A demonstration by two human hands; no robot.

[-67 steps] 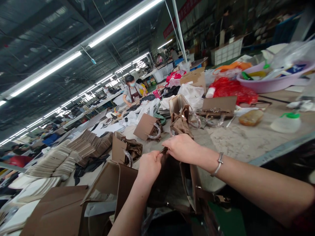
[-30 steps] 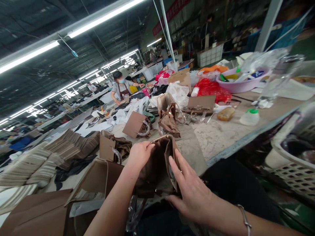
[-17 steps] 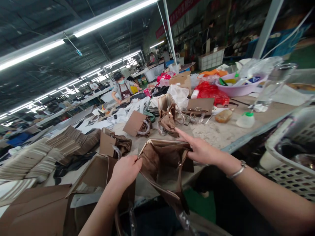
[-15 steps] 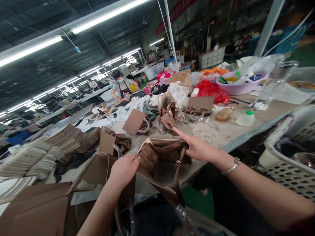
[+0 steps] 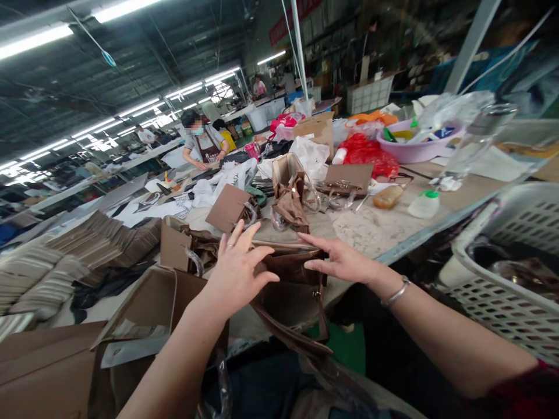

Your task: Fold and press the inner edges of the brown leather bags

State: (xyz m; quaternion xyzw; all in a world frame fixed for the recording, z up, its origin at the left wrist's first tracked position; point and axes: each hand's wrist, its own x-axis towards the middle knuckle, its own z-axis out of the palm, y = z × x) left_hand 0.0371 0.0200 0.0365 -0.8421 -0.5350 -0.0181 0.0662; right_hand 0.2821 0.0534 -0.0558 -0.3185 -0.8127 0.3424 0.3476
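A brown handbag (image 5: 283, 308) lies with its mouth open at the near table edge, its plastic-wrapped handle hanging toward me. My left hand (image 5: 238, 270) is over the bag's left side, fingers spread and holding nothing. At the bag's far right rim is my right hand (image 5: 338, 259), fingers stretched out and thumb apart; whether it touches the rim I cannot tell. Just beyond stand a small brown bag (image 5: 290, 201) with its lining pulled out and another brown bag (image 5: 233, 212) tipped over.
Stacks of brown panels (image 5: 109, 238) lie on the left. A white plastic basket (image 5: 493, 279) stands at the right. Farther back are a pink basin (image 5: 404, 151), a red plastic bag (image 5: 367, 154) and a green-capped bottle (image 5: 424, 205). A co-worker (image 5: 203, 139) works across the table.
My left hand has let go of the bag's left rim and risen up and rightward, its fingers spreading. My right hand's thumb has come away from the rim. The view has shifted slightly.
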